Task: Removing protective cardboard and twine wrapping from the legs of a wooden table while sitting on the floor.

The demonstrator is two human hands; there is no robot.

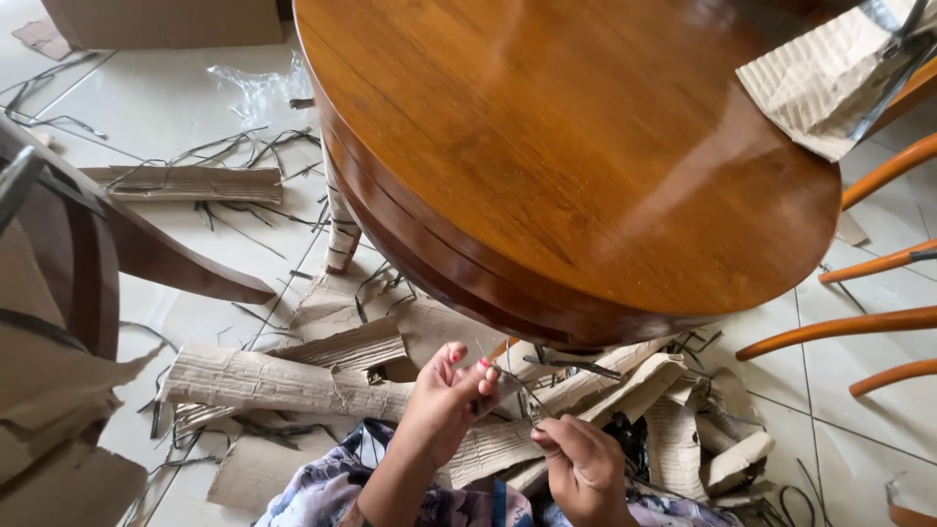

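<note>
Seen from the head camera, both hands worked just below the rim of the round wooden table (586, 166), at about six o'clock from its centre. The left hand (444, 395) had its fingertips pinched together on a thin strand, probably a thread or fine strip (508, 383), and the right hand (583, 466), at four o'clock from the left, was closed on the strand's lower end. The strand ran between them, stretched over the lap and above the litter on the floor.

To do this step well, the strand probably needed steady, gentle tension, with the pinch kept close to the working point so the fine piece neither slipped nor snapped.

No real container showed. Crumpled corrugated cardboard wrapping (283, 383) lay in heaps on the tiled floor (176, 107) at nine o'clock from the hands, with dark plastic straps (234, 151) scattered further up. A flattened cardboard piece (830, 83) rested on the table's edge at two o'clock; what it covered could not be told. Orange chair rails (859, 327) stood at three o'clock.
</note>
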